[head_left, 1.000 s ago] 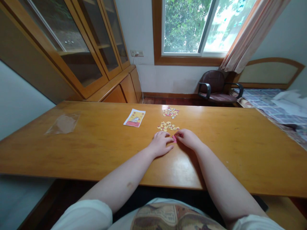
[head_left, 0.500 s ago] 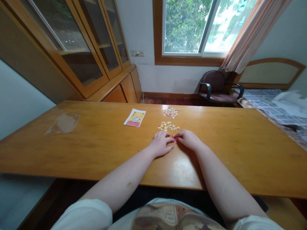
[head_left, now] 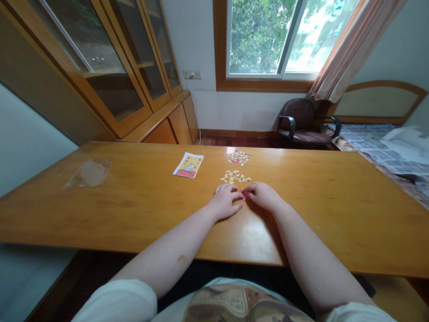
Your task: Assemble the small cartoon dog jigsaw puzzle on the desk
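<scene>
Pink jigsaw section [head_left: 244, 195] looks barely started; left hand [head_left: 225, 202] spread at its left, right hand [head_left: 264, 195] at its right, pinch unclear. Beyond it, yellow pieces [head_left: 234, 176], mixed pile [head_left: 239, 157]: unassembled.

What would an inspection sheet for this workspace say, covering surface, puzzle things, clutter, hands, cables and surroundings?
Surface: glossy yellow-brown wooden table, light reflecting near the hands.
Job's things: small pink cardboard puzzle pieces between the hands; loose yellow puzzle pieces just beyond; mixed yellow-and-pink pile near the far edge; rectangular yellow-and-pink picture card left of the piles.
Clutter: clear plastic bag, lying at left.
Hands: left hand on the table, thumb and fingers apart; right hand with fingertips at the pink pieces, grip unclear.
Cables: thin white cable down the wall.
Surroundings: brown armchair, wood-framed window.
</scene>
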Demonstrator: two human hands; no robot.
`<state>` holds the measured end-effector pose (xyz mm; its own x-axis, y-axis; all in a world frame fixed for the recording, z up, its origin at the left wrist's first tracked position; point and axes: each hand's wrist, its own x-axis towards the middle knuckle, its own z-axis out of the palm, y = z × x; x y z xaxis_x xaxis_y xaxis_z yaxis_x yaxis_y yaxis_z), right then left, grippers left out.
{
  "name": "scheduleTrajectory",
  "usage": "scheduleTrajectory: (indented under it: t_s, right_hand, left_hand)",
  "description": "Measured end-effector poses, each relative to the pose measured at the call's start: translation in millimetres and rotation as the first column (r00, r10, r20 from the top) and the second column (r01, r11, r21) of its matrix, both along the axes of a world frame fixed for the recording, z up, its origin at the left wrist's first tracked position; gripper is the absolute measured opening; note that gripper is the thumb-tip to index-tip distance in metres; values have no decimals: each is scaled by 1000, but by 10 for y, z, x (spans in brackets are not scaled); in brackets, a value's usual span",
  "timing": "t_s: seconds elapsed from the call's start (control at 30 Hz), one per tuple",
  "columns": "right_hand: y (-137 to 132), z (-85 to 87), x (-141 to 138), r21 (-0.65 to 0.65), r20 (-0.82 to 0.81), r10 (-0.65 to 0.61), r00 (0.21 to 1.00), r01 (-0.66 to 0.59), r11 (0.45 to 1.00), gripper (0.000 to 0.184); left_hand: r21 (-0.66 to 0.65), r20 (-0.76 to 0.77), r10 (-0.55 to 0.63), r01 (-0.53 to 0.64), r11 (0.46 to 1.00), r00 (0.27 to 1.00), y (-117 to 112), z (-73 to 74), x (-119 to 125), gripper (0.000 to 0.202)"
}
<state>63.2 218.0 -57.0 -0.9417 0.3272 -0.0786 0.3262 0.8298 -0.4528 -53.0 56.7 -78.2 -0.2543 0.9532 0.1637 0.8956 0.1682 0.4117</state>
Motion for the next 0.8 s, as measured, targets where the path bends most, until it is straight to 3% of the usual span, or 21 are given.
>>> scheduleTrajectory:
  t_s: [0.4, 0.63, 0.8]
  right_hand:
    - [41, 14, 23, -17, 41, -27, 999, 28, 999, 28]
    - [273, 80, 114, 70, 26, -335, 942, 333, 940, 28]
    - [355, 70, 149, 110, 76, -379, 922, 370, 922, 27]
  left_hand:
    - [-31, 2, -1, 1, 1000, 1000, -4, 22, 6, 31]
    - [-16, 22, -16, 17, 1000, 1000, 0, 5, 6, 29]
    - [-22, 27, -53, 54, 998, 998, -5, 9, 9, 30]
